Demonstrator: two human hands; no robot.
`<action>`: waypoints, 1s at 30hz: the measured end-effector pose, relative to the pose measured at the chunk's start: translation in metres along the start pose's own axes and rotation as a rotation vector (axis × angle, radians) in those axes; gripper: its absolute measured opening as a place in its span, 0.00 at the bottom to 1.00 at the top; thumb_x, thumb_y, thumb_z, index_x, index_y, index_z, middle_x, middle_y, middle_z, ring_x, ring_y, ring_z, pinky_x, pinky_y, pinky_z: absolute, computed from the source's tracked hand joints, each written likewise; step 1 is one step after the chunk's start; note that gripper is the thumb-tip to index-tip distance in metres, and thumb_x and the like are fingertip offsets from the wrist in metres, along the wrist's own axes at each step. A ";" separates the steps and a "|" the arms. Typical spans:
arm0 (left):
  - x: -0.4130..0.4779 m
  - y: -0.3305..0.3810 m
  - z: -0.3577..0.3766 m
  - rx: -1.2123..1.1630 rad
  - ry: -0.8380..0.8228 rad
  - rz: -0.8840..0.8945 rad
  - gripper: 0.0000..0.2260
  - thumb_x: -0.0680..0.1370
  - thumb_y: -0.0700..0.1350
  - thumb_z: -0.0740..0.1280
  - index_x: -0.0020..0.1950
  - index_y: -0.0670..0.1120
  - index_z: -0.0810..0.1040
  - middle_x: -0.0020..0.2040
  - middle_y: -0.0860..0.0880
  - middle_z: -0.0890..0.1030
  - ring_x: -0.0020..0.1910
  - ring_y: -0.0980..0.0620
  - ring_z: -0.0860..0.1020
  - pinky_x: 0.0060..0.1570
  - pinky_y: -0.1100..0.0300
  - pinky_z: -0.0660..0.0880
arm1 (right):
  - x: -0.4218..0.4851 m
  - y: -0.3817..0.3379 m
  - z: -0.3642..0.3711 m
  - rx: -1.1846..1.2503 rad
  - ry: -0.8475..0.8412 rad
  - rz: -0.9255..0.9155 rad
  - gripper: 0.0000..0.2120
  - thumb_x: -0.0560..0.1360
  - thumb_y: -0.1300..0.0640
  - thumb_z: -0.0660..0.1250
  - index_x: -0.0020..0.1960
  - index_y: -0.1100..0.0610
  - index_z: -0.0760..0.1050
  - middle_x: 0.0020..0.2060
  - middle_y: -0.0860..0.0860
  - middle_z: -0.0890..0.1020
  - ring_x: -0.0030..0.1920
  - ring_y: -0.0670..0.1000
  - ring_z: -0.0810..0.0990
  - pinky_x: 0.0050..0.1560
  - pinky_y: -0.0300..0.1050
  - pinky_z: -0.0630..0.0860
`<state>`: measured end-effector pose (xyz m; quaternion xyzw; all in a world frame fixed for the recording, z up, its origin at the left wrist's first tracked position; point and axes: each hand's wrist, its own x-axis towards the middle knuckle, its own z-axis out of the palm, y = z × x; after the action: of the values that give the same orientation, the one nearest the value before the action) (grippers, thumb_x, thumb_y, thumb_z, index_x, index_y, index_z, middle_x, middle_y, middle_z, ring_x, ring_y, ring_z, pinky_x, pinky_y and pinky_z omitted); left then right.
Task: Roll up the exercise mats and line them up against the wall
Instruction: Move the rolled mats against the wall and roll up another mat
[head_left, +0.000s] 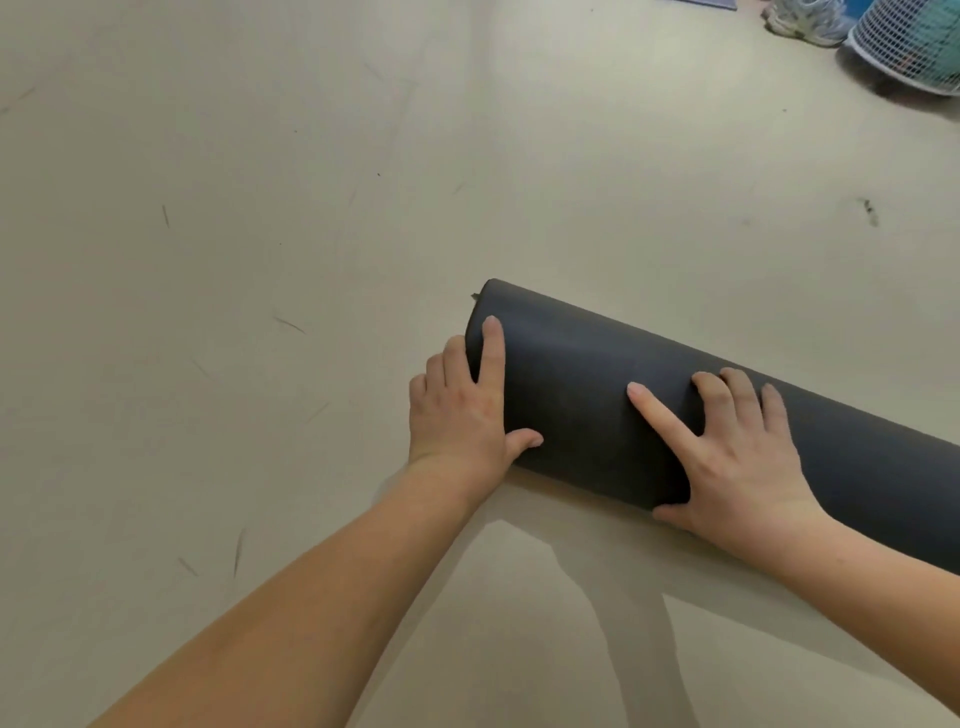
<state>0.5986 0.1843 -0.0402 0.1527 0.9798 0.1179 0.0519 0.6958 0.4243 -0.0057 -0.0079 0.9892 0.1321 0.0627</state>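
- The floor (208, 260) is pale, smooth and scuffed, with a few loose strands on it. On a surface this slick the roll may skid away from the hands instead of turning. It could also pick up that litter.
- The left hand (460, 410) cups the left end of the mat (582, 405). Its forefinger lies straight along the top, the other fingers curl over the end face, and the thumb is tucked against the near side. If this grip slackens, the inner layers could creep out sideways and the roll would turn into a cone.
- The mat is dark and already rolled. It lies on the floor, slanting from the middle of the view off the right edge. A small corner pokes out at its far left tip, so the layers may not be flush. Where the loose outer edge sits cannot be told.
- The right hand (743, 462) presses on top with its fingers spread apart and its thumb low on the near side. It only presses, so lifting it could let the roll spring open. The mat's right end is out of sight and unheld.
- A mesh basket (914, 47) and shoes (810, 21) sit well apart, far right. No wall is in view. A long roll swung round carelessly might knock them.
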 end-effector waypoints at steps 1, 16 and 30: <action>-0.011 -0.004 0.003 -0.009 -0.005 0.009 0.55 0.75 0.72 0.67 0.82 0.50 0.33 0.78 0.42 0.56 0.74 0.42 0.62 0.72 0.50 0.62 | -0.002 0.002 0.000 0.006 0.029 -0.024 0.67 0.48 0.30 0.83 0.81 0.42 0.58 0.63 0.65 0.69 0.66 0.72 0.69 0.68 0.78 0.64; 0.017 -0.038 -0.048 -0.494 -0.198 0.036 0.54 0.69 0.58 0.81 0.85 0.52 0.51 0.81 0.54 0.63 0.80 0.51 0.62 0.77 0.52 0.63 | 0.003 -0.016 -0.006 0.057 -0.140 -0.106 0.72 0.51 0.22 0.74 0.83 0.36 0.37 0.81 0.62 0.58 0.79 0.68 0.60 0.69 0.75 0.65; 0.002 -0.009 -0.034 -0.598 -0.069 -0.062 0.45 0.70 0.51 0.81 0.82 0.51 0.61 0.72 0.51 0.71 0.71 0.50 0.70 0.67 0.59 0.67 | 0.000 -0.008 0.003 0.044 -0.129 -0.072 0.74 0.48 0.24 0.77 0.83 0.36 0.41 0.79 0.63 0.60 0.77 0.69 0.62 0.67 0.77 0.66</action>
<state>0.5899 0.1690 -0.0101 0.1048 0.9035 0.3942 0.1314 0.6962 0.4177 -0.0106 -0.0338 0.9849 0.1082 0.1312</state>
